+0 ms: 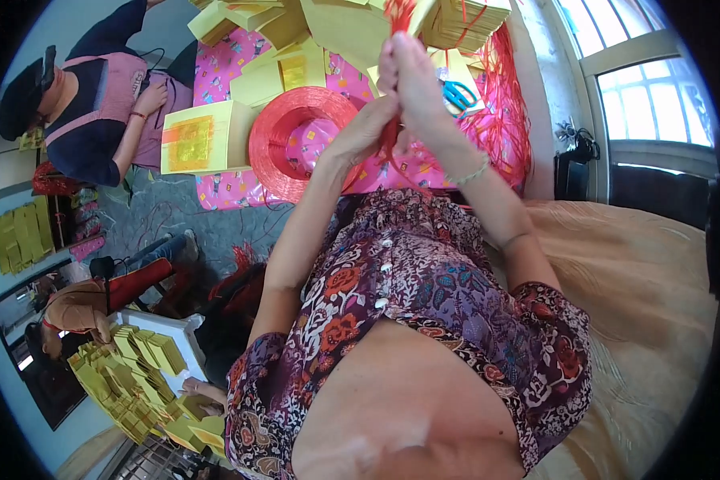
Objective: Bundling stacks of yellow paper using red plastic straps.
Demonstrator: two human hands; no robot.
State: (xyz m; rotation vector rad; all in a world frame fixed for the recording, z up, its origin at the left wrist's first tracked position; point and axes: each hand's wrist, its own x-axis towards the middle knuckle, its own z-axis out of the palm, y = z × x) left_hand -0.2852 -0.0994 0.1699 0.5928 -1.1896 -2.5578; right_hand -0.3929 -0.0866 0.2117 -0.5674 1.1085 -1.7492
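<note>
Both hands grip a bunch of red plastic strands (399, 16) above the pink table. My right hand (414, 84) is closed round it, with loose ends showing beyond the fingers. Just below and to the left, my left hand (366, 132) is closed on the lower part, where more strands trail out. Parts of both hands overlap, so some fingers are hidden. Close by on the left lies a large ring of red plastic twine (266, 152). Blue-handled scissors (459, 98) rest to the right of my right hand.
Yellow paper stacks (284, 74) and a tied stack (466, 24) cover the far part of the pink tablecloth (216, 192). Loose red strands (508, 132) hang over its right side. A person (104, 96) sits at the left; others work by a table of yellow bundles (136, 360).
</note>
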